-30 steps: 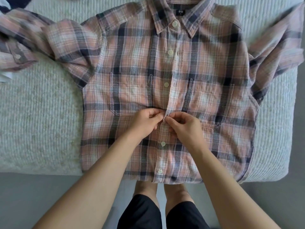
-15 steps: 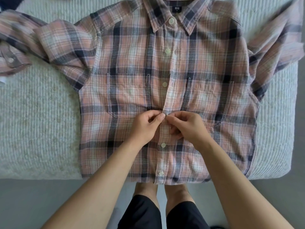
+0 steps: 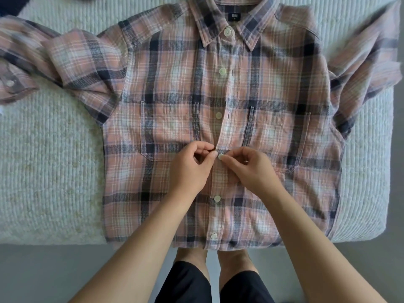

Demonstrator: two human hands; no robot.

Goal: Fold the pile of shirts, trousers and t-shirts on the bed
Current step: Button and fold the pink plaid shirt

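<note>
A pink and navy plaid shirt [image 3: 273,88] lies face up on the bed, collar away from me, hem at the bed's near edge, both sleeves spread out to the sides. Both my hands meet at the button placket at mid-chest. My left hand [image 3: 192,169] pinches the placket's edge with thumb and forefinger. My right hand [image 3: 249,169] pinches the other edge, and a white button [image 3: 220,157] shows at its fingertips. Other buttons above and below along the placket are visible.
The bed has a white ribbed cover [image 3: 48,162] with bare stretches left and right of the shirt. A dark garment [image 3: 11,4] peeks in at the far left corner. Grey floor [image 3: 43,274] and my legs lie below the bed's edge.
The view has shifted slightly, so the shirt sits lower in frame. My fingertips stay at the same button, which now shows between them.
</note>
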